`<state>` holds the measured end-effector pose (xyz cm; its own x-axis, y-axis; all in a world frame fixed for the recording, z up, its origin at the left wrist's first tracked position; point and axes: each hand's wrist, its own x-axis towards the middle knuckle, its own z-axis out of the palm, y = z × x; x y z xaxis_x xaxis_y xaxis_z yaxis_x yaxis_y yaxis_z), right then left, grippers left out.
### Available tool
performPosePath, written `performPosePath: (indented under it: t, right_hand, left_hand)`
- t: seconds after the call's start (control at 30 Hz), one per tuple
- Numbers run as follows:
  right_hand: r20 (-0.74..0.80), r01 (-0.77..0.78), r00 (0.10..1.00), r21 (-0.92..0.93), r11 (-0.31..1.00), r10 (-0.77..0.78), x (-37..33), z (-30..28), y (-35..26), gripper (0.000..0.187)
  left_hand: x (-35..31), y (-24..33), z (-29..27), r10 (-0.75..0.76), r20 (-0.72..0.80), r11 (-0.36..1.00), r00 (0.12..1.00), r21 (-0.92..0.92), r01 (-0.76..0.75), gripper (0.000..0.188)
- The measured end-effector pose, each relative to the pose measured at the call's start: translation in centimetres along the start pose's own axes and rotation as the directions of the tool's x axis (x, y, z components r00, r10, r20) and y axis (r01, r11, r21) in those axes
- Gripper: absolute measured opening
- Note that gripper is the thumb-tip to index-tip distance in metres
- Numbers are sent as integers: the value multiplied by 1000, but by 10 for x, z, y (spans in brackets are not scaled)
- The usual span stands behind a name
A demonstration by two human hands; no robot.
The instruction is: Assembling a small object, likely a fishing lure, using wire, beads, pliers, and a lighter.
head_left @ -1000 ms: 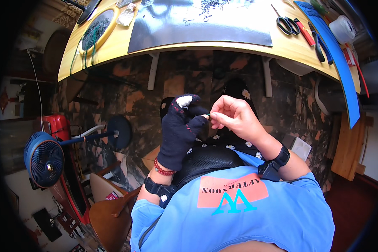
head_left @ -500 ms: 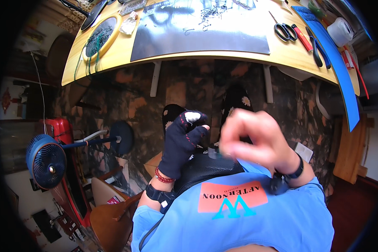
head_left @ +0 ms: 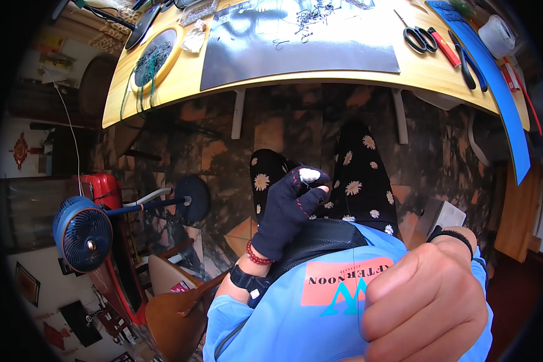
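Hands: two. The left hand (head_left: 292,204), in one dark glove with bare thumb tip, sits above the lap, its fingers curled and thumb drawn up to the forefinger; anything pinched there is too small to tell. The right hand (head_left: 425,298), bare, is folded into a fist before the shirt (head_left: 271,326); its contents cannot be told. One fine line (head_left: 358,280), seemingly thread, shows just beside that fist; its ends cannot be traced.

Table (head_left: 184,92): one dark sheet (head_left: 350,60) bearing one heap of small dark hooks (head_left: 312,19), too fine to count, with two lying apart nearer the front edge. To its left, one yellow-rimmed round tray (head_left: 176,51), with several green threads (head_left: 152,78) trailing toward the table edge. To its right, one pair of scissors (head_left: 420,40), one red bar-shaped item (head_left: 444,47), one dark-handled tool (head_left: 466,66) and one blue strip (head_left: 514,142).
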<state>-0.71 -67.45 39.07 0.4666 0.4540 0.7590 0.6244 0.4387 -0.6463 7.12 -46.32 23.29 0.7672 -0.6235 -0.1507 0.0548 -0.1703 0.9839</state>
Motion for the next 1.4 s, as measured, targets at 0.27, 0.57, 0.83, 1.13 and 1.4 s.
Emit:
performPosePath:
  t: [0.27, 0.57, 0.83, 1.13, 1.4]
  right_hand:
    - [-127, 190, 961, -331, 924, -244, 2, 18, 25, 5]
    - [-218, -56, 975, -36, 998, 47, -20, 11, 31, 8]
    - [-335, -476, 846, -126, 870, 414, -47, -5, 49, 4]
    - [-551, -769, 474, 123, 628, 687, -90, 0, 85, 5]
    - [-745, -687, 191, 363, 629, 639, -105, -8, 102, 13]
  left_hand:
    - [1, 3, 7, -33, -36, 997, 999, -70, 30, 14]
    - [0, 28, -14, 61, -77, 994, 995, -84, -67, 21]
    - [-17, 171, -64, -182, 942, 767, 283, 316, -558, 32]
    - [-6, 136, -21, 644, 519, 765, 562, -448, -462, 14]
    - [17, 39, -13, 336, -110, 898, 935, 337, -283, 10]
